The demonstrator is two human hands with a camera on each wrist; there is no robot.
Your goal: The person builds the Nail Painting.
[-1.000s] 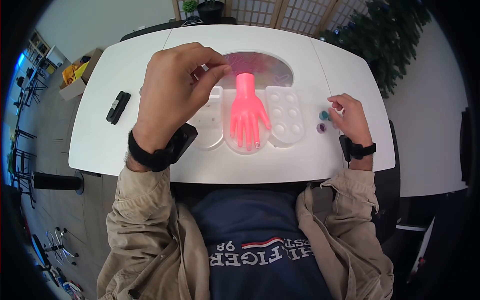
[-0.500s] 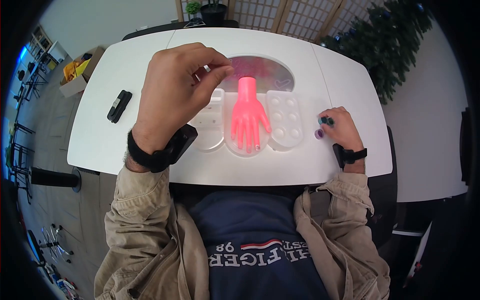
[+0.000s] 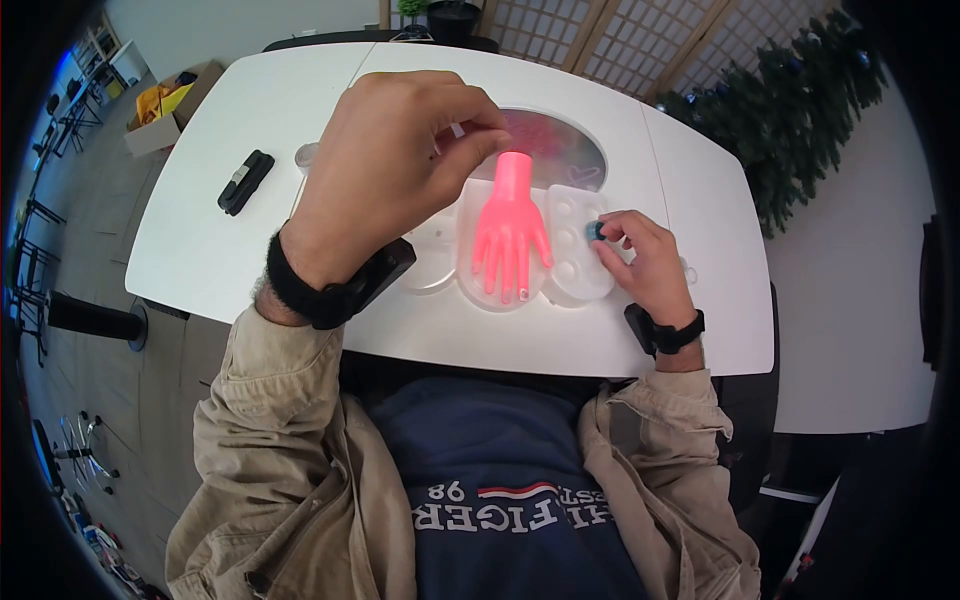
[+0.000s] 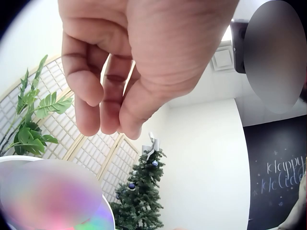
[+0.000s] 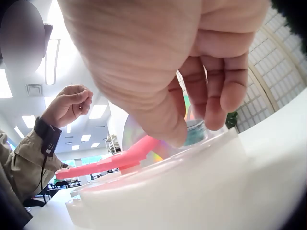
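Raised over the table, my left hand (image 3: pixel 400 165) holds its thumb and fingertips together in a pinch; I cannot tell whether something tiny is between them. My right hand (image 3: pixel 645 255) pinches a small clear jar with teal contents (image 5: pixel 194 132) between thumb and fingers. That jar is at the right edge of a white tray with round wells (image 3: pixel 575 270). Beside the wells, a pink model hand (image 3: pixel 510 230) lies palm-side hidden on the tray's middle section, its fingers toward me. A small pale decoration (image 3: pixel 523 295) shows on one of its fingertips.
A round shiny mirror-like plate (image 3: pixel 575 150) with a heart drawing stands behind the pink hand. A black case-like object (image 3: pixel 245 182) lies at the table's left, near a small clear round container (image 3: pixel 306 157). Another small clear piece (image 3: pixel 690 271) lies right of my right hand.
My right hand has picked up the teal jar from the table's right side and carried it left to the tray of wells. My left hand keeps its raised pinch.
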